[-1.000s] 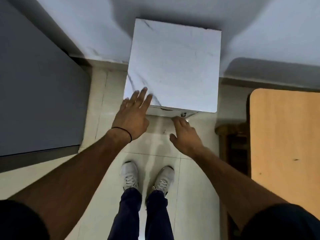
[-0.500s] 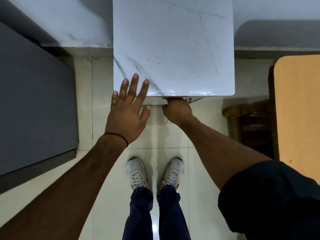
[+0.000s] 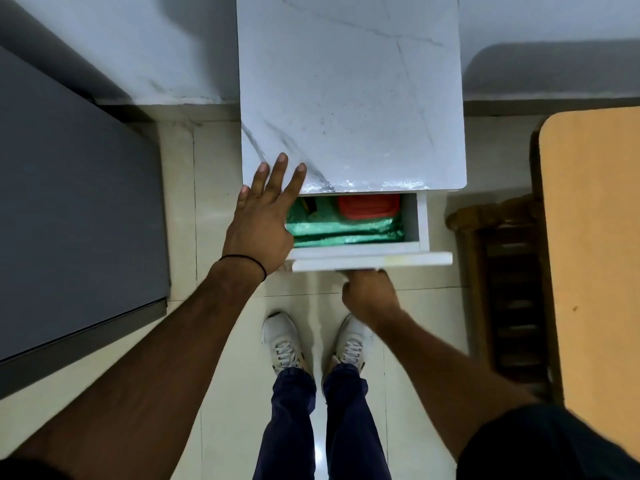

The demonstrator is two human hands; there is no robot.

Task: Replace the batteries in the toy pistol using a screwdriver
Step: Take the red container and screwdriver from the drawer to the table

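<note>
— Where is the toy pistol?
— I cannot tell. One drawer (image 3: 423,223) stands part way out of one white marble-patterned cabinet (image 3: 349,98). In it I count one crumpled green bag (image 3: 346,229), one red box (image 3: 369,206) behind the bag, and one dark-and-yellow thing (image 3: 308,205) too hidden to name.
— Which way does the drawer lie?
— Its front panel runs crosswise, left to right, and it opens toward the person.
— And the hands?
— Two. The right hand (image 3: 367,292) sits just below the front panel, knuckles up, fingers curled under its lower edge and gripping it. The left hand (image 3: 261,223) is flat, fingers straight and spread, with its tips over the cabinet's near left corner. The green bag shows just right of that palm.
— Farther out?
— Two white shoes (image 3: 282,344) lie below the hands, and one tan tabletop (image 3: 595,237) is well right of the right hand.
</note>
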